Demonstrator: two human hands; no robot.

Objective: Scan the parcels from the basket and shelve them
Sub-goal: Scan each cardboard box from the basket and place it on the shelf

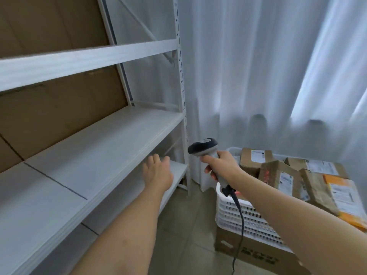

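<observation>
Across the left half of the frame: white shelving (103, 133), two boards plainly visible plus the corner of a lower one, brown backing behind, nothing resting on the boards in view.

At centre-left, just over the front edge of the middle board: left hand (158, 173), palm down, fingers straight and loosely together, holding nothing.

Just right of centre: right hand (220, 165), fingers curled round the grip of a single corded scanner (202, 148), index finger up near the head, dark window turned toward the shelving rather than toward the load.

Lower right: one white slatted basket (238, 213), set on a cardboard box (258, 257).

Inside the basket, along the right edge of the frame: the parcels (288, 179), four brown taped cartons with white labels and at least one orange mailer (more possibly cut off by the frame).

Probably light, judging by their size; cardboard stiff enough for a one-handed grip across two opposite faces. Glossy tape likely a little slick, so better gripped by the edges, label kept upward for scanning. Mailer probably soft and bendable; best pinched at a corner or supported flat from beneath. Contents unknown, so fragility impossible to tell.
</observation>
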